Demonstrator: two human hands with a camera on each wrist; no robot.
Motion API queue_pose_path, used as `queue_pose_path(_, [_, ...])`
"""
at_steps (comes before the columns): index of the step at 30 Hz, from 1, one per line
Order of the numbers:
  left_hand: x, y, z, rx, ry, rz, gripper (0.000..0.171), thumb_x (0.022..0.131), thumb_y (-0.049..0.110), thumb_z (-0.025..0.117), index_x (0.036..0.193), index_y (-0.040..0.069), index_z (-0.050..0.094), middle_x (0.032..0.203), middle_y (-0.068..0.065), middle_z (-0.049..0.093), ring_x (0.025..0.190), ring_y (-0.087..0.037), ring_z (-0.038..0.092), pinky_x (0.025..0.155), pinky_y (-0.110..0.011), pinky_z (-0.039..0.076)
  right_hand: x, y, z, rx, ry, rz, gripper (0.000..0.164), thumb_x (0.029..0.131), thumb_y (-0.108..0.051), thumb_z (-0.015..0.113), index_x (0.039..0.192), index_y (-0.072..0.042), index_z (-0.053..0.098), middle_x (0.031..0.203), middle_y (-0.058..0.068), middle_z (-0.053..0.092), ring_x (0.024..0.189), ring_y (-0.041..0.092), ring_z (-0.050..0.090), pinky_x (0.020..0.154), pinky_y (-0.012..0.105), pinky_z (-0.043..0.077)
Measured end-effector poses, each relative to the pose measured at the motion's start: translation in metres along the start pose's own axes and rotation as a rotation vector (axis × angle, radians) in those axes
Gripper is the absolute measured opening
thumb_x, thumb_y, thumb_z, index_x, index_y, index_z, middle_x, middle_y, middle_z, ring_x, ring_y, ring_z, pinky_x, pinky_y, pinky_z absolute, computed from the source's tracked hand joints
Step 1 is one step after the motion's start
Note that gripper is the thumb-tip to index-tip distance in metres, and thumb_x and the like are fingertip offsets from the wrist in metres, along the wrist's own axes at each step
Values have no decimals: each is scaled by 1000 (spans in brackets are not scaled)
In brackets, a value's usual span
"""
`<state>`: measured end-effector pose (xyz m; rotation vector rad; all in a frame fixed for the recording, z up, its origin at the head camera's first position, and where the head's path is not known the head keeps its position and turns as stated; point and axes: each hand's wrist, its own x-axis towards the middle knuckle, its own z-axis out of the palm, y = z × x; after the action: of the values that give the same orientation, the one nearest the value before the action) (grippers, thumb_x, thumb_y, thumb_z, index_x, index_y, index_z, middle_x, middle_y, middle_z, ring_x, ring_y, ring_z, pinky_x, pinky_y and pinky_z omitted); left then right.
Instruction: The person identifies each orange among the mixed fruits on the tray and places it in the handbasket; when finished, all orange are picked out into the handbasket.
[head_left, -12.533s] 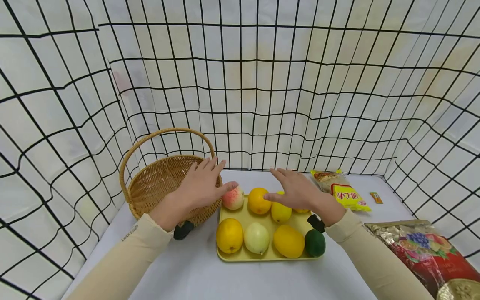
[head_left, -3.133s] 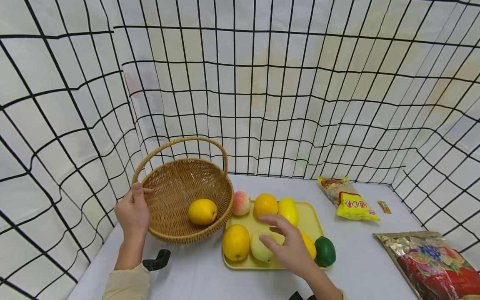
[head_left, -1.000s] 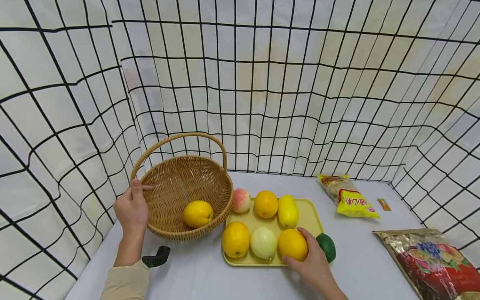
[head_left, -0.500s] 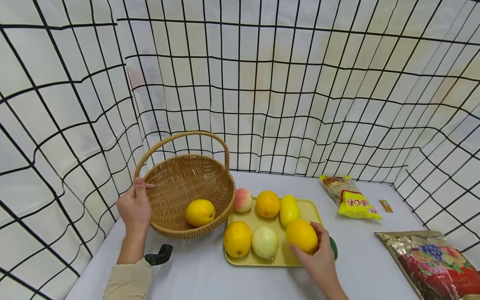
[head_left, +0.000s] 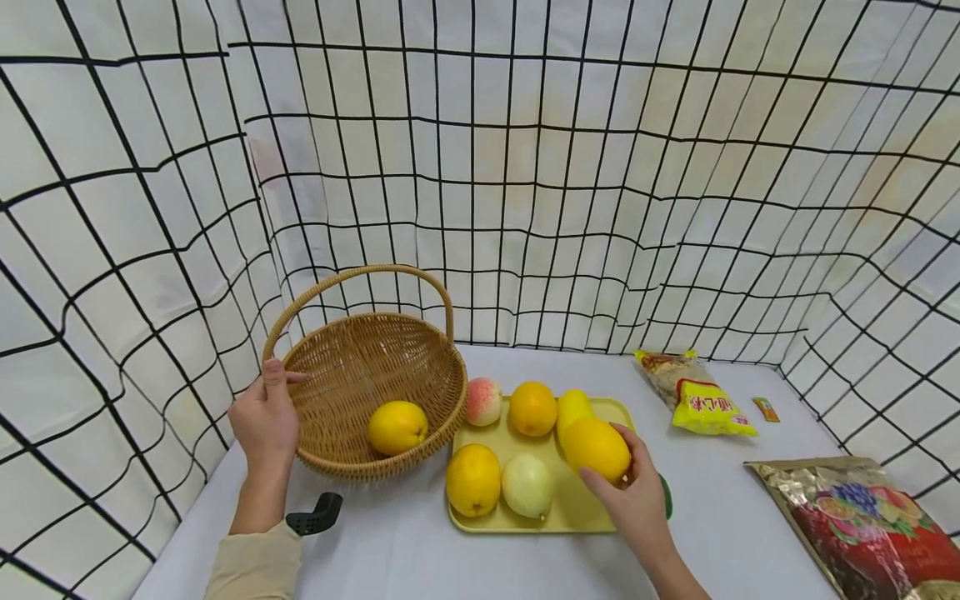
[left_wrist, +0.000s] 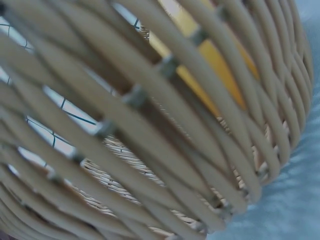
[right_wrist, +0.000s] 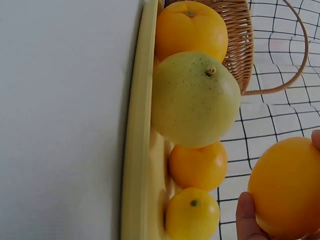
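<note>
My left hand [head_left: 266, 421] grips the left side of the wicker basket [head_left: 330, 408] where its arched handle meets the rim. The basket is tilted with its mouth toward me, and a yellow oval fruit [head_left: 397, 427] lies in it. In the left wrist view the woven wall [left_wrist: 150, 125] fills most of the picture. My right hand [head_left: 637, 492] holds a yellow-orange mango [head_left: 596, 450] between thumb and fingers, raised above the right part of the yellow tray [head_left: 573, 508]. The right wrist view shows the same mango [right_wrist: 287, 187] with fingertips at its edges.
On the tray sit an orange [head_left: 532, 408], a long yellow fruit [head_left: 573, 410], an orange-yellow fruit [head_left: 472, 480] and a pale green fruit [head_left: 528, 486]. A peach [head_left: 483, 402] is between basket and tray. A dark green fruit [head_left: 666, 497] is mostly hidden. Bags [head_left: 705, 408] lie right.
Since 12.5 seconds ago, a yellow fruit has come into the basket and my left hand has taken hold of it. In the last second my right hand has lifted the mango off the tray.
</note>
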<state>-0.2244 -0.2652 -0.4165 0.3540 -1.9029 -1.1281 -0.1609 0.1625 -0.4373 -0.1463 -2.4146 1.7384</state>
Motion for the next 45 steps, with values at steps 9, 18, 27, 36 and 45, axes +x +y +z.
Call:
queue_pose_path(9, [-1,2,-2,15,10,13,64,104,48,40,80,0,75,37,7,27,34,-7,16,37,-24,11,7,-19,21,166,-64,-76,71,84,-13,78,144,-19,40,142,4,43,112,25,50,86,19,49])
queue_pose_path(18, [-1,0,1,14,1,-16,60,104,45,41,82,1,76,37,6,28,33,-10,18,35,-25,12,14,-44,59,348,-186,-172,70,82,-5,77,141,-15,41,138,6,45,114,29,52,88,27,52])
queue_pose_path(27, [-1,0,1,18,8,-14,60,104,45,42,82,1,76,38,6,29,34,-9,19,36,-24,13,20,-62,88,326,-230,-276,68,79,-8,80,138,-16,47,134,6,50,109,27,56,91,31,51])
queue_pose_path(36, [-1,-3,1,21,13,-9,61,103,46,42,81,1,76,38,6,29,35,-9,19,37,-24,13,20,-85,107,219,-297,-283,70,80,-9,80,141,-10,45,133,7,52,108,24,56,94,40,48])
queue_pose_path(45, [0,-2,2,17,13,-6,62,103,47,41,80,1,76,37,7,29,35,-10,19,37,-25,12,28,-86,130,156,-378,-377,70,79,-23,83,140,-17,48,129,1,54,104,20,59,90,40,50])
